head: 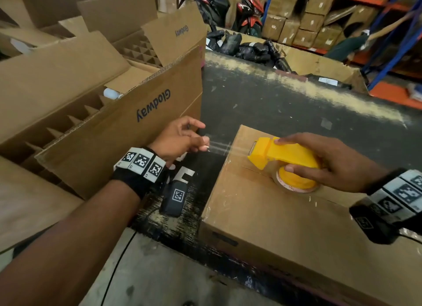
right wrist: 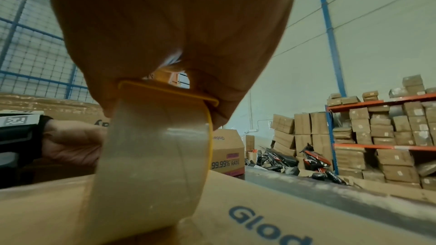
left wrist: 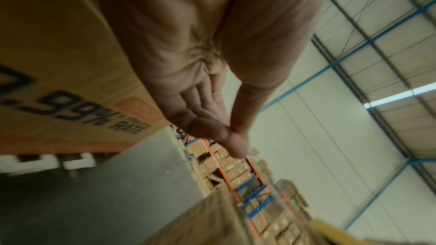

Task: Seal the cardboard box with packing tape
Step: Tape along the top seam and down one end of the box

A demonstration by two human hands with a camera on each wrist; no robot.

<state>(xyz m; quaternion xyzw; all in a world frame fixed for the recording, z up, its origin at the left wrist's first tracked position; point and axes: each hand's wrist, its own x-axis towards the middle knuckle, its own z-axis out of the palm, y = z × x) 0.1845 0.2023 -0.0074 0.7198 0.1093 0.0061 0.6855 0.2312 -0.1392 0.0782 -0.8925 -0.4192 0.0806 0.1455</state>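
Observation:
A closed cardboard box (head: pixel 274 221) lies on the dark conveyor belt at the lower right. On its top sits a yellow tape dispenser (head: pixel 283 156) with a clear tape roll (head: pixel 296 182), and my right hand (head: pixel 324 164) grips it from above. A strip of clear tape (head: pixel 219 145) stretches left from the dispenser past the box's left edge. My left hand (head: pixel 182 138) pinches the strip's free end between thumb and fingertip. In the left wrist view the thumb and fingertips (left wrist: pixel 232 137) press together. The right wrist view shows the tape roll (right wrist: pixel 151 156) up close on the box top (right wrist: pixel 259 211).
A large open Glodway carton (head: pixel 109 113) with cardboard dividers stands to the left, close to my left hand. A small black device (head: pixel 174 198) lies on the belt between the carton and the box. Shelves of boxes (head: pixel 308 17) and a motorbike (head: pixel 246 10) stand behind.

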